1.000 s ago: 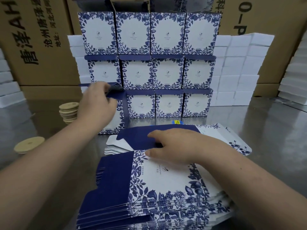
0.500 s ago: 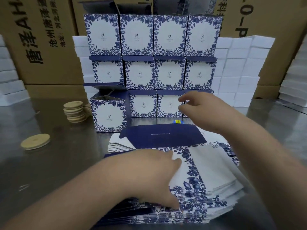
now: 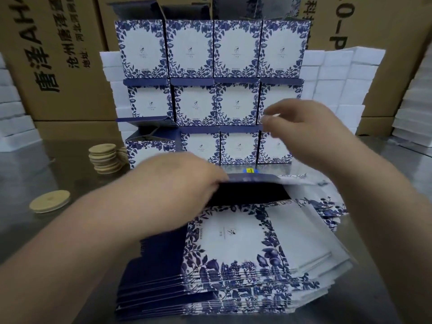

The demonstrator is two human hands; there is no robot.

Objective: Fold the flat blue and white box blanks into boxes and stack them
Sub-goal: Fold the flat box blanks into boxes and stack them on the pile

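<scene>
A pile of flat blue and white box blanks [image 3: 236,260] lies on the metal table just in front of me. My left hand [image 3: 177,183] grips the far navy flap [image 3: 250,194] of the top blank and holds it raised off the pile. My right hand [image 3: 311,134] hovers blurred above the pile's far end with loosely curled fingers, holding nothing. Behind it rises a wall of folded boxes [image 3: 194,50], three rows high. One folded box [image 3: 149,148] with its lid flaps open stands at the wall's lower left corner.
A stack of round wooden lids [image 3: 105,157] and a single lid [image 3: 49,201] lie to the left on the steel table [image 3: 58,230]. White foam blocks [image 3: 339,78] are piled behind the wall and at both sides. Brown cartons [image 3: 53,54] close off the back.
My left hand moved from the near part of the pile to its far navy flap and lifted it. My right hand rose and drifted right in front of the box wall.
</scene>
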